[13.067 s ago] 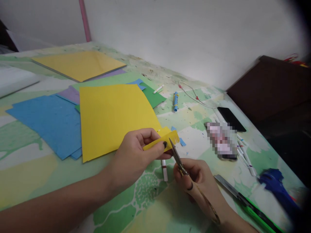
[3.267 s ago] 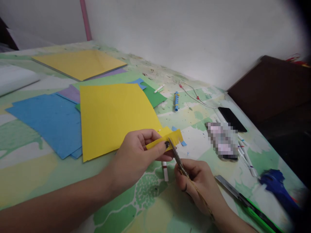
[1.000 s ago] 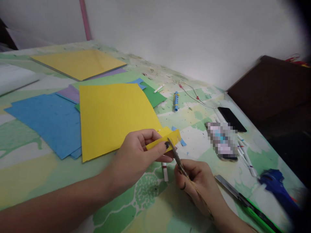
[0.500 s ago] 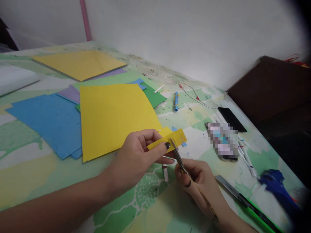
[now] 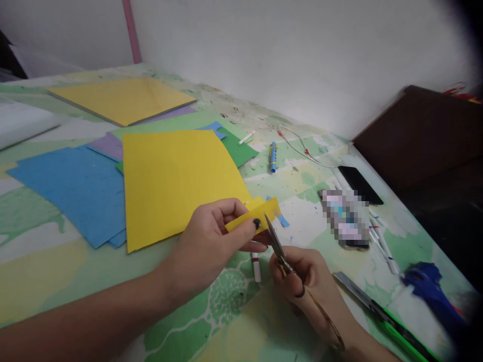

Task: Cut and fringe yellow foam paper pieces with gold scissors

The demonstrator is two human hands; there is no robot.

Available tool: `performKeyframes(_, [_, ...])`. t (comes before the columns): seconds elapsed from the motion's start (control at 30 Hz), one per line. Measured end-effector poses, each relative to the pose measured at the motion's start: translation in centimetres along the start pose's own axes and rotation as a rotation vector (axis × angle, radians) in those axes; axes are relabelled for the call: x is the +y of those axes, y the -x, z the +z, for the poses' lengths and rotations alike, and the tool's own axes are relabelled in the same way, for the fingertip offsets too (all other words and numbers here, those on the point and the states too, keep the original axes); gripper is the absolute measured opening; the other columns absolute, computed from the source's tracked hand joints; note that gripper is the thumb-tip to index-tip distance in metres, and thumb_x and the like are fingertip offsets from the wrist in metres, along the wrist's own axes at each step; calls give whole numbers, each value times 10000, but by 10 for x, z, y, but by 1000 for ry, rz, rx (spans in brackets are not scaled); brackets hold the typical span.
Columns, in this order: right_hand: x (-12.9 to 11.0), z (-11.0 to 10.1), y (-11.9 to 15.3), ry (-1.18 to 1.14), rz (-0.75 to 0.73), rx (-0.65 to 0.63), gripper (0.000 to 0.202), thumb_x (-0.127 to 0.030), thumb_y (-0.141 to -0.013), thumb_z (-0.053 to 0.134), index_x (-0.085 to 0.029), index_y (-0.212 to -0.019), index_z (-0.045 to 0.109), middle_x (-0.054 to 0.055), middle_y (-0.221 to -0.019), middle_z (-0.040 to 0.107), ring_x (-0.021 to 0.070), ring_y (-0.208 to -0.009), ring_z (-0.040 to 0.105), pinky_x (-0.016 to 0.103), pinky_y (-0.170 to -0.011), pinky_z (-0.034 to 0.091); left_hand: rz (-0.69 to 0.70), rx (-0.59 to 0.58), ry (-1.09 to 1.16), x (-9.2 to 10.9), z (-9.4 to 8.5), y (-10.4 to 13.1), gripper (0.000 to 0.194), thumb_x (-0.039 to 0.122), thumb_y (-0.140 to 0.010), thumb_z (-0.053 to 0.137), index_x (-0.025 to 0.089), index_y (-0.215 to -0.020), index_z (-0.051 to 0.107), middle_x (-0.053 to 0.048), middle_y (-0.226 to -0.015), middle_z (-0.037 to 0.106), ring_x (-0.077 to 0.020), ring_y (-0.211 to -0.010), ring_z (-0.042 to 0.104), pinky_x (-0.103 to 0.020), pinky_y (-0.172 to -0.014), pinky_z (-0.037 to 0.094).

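Between the thumb and fingers of my left hand is a small yellow paper strip, its far right end cut into a fringe. My right hand is closed around the handles of a pair of scissors. The scissor blades lie at the lower edge of the strip, just right of my left thumb. Behind my left hand a large yellow sheet rests on other coloured papers. A white marker lies partly hidden beneath my left fingers.
Blue sheets lie at left, with a yellow pad farther back. To the right are a rolled blue paper tube, a pixelated phone, a black phone, a green box cutter and a blue tool.
The yellow strip has shifted slightly left in my left hand, and its fringed end looks shorter or turned away. The scissors remain near its edge, blades a little lower.
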State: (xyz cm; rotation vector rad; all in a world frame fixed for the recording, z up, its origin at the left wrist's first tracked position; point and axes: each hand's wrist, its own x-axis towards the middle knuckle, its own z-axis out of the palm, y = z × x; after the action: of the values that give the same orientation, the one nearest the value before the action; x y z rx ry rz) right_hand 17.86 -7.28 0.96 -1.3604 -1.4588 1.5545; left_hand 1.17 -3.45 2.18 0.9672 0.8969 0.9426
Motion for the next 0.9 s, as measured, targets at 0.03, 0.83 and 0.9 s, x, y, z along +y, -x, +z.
performKeyframes(0.03, [0,0,0,1,-6,-4,503,-606,-606,659,-173,-555,410,-70,-481,293,40,-408,219,179,-348,154,3,0,0,0,0,0,144,210,-782,586,140,-672,526,-43,-778,703,-165,-715,684,-242,-654,562])
performKeyframes(0.83, [0,1,-3,99,-61,31,518,-636,-660,592,-170,-542,400,-66,-485,272,52,-442,205,191,-375,161,19,-24,-24,-3,-2,-2,168,233,-782,592,141,-662,518,-47,-775,701,-173,-732,687,-243,-659,569])
performKeyframes(0.9, [0,0,-2,93,-65,18,514,-634,-666,590,-169,-550,404,-69,-482,273,50,-434,208,188,-370,155,17,-23,-22,-3,-2,-2,171,241,-781,594,141,-665,520,-47,-774,701,-174,-736,687,-242,-658,569])
